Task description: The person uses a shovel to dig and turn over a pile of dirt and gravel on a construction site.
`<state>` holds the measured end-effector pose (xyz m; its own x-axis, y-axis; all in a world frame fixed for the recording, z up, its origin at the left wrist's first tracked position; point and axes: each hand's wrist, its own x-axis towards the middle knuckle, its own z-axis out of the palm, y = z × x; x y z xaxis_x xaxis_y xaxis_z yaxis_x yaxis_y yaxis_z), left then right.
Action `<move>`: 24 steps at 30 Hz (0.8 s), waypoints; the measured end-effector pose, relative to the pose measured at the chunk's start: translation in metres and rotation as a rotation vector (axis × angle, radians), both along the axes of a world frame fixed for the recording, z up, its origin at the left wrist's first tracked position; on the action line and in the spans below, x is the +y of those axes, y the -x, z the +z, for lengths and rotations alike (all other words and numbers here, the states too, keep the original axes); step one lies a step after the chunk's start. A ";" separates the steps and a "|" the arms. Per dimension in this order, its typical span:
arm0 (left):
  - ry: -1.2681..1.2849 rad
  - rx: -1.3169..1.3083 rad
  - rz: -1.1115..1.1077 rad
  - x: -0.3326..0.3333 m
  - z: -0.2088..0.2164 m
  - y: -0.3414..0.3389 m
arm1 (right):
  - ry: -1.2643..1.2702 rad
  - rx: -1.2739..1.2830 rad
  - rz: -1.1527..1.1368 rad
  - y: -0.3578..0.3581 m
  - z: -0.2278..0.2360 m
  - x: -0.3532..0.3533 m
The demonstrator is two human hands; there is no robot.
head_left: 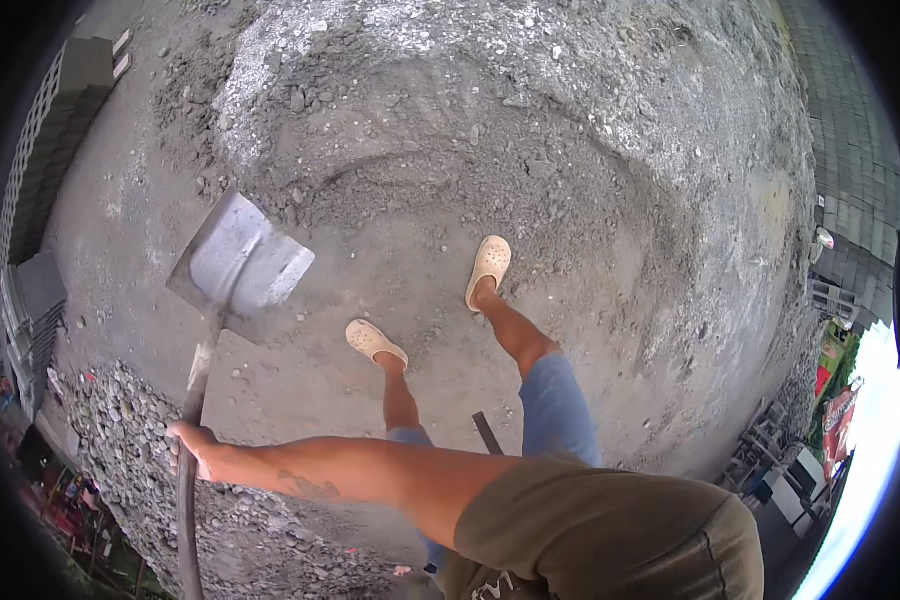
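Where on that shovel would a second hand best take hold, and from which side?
On the bare handle, between the left hand gripping the shovel partway down its shaft and the flat metal blade. Probably come from the person's right, the body side: the shaft is a slim round bar running away from them, easy to wrap.

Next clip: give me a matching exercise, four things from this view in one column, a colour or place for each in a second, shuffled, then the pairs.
Things:
1. shovel blade
2. clogs
3. shorts
4. pebble heap

Descriptions:
a. blue
b. cream
c. grey metal, above the left hand gripping the handle
d. lower left, beside the handle

Pairs: 1-c, 2-b, 3-a, 4-d
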<state>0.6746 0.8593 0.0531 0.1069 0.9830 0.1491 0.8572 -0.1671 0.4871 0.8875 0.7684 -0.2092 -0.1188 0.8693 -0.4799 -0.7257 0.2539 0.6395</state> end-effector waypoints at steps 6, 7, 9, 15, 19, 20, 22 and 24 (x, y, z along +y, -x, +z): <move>0.486 -0.229 -0.393 -0.086 -0.180 -0.287 | 0.300 -0.144 -0.460 -0.232 -0.214 -0.178; 0.538 -0.289 -0.429 -0.111 -0.196 -0.313 | 0.366 -0.233 -0.532 -0.274 -0.257 -0.234; 0.522 -0.365 -0.455 -0.190 -0.205 -0.345 | 0.504 -0.405 -0.666 -0.353 -0.308 -0.356; 0.420 -0.206 -1.108 -0.328 -0.189 -0.270 | 0.744 -0.355 -0.643 -0.279 -0.280 -0.510; 0.398 -0.234 -1.469 -0.357 -0.153 -0.209 | 0.434 -0.310 -0.690 -0.226 -0.260 -0.559; 0.422 -0.238 -1.354 -0.341 -0.151 -0.188 | 0.386 -0.288 -0.696 -0.213 -0.254 -0.551; 0.474 -0.228 -1.119 -0.307 -0.153 -0.134 | 0.445 -0.360 -0.612 -0.192 -0.242 -0.489; 0.389 -0.080 -0.746 -0.235 -0.152 -0.054 | 0.487 -0.362 -0.496 -0.157 -0.213 -0.370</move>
